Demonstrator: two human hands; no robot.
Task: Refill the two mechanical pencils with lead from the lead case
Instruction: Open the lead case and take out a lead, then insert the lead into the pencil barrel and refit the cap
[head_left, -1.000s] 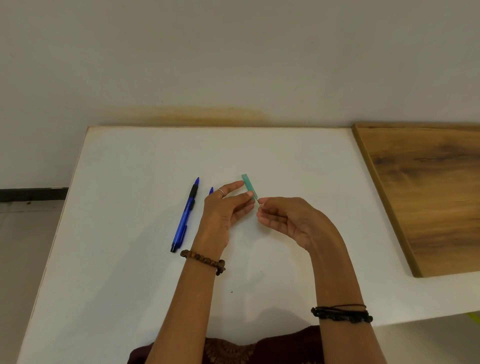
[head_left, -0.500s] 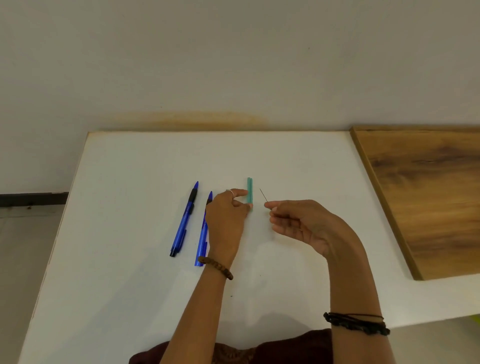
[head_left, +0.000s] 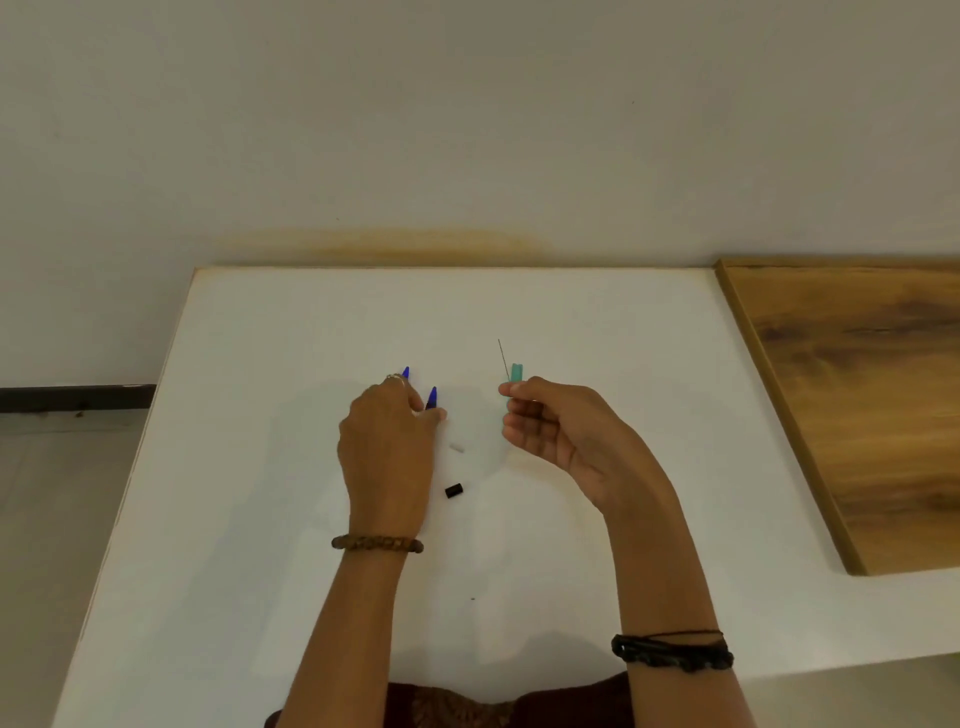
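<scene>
Two blue mechanical pencils lie on the white table (head_left: 597, 322), and only their tips show: the left pencil (head_left: 405, 372) and the right pencil (head_left: 432, 397). My left hand (head_left: 387, 457) covers both, with thumb and forefinger closed around the right pencil near its tip. My right hand (head_left: 561, 436) pinches a thin dark lead (head_left: 503, 358) that points up and away. The teal lead case (head_left: 516, 374) lies on the table just behind my right fingertips, partly hidden by them. I cannot tell whether those fingers touch it.
A small black pencil cap (head_left: 453, 490) and a tiny white eraser piece (head_left: 456, 447) lie between my hands. A wooden board (head_left: 857, 405) lies on the table's right part. The table's back edge meets the wall.
My left hand let go of the teal case and moved left onto the pencils. My right hand drew the lead clear of the case and raised it. A cap and eraser piece now show.
</scene>
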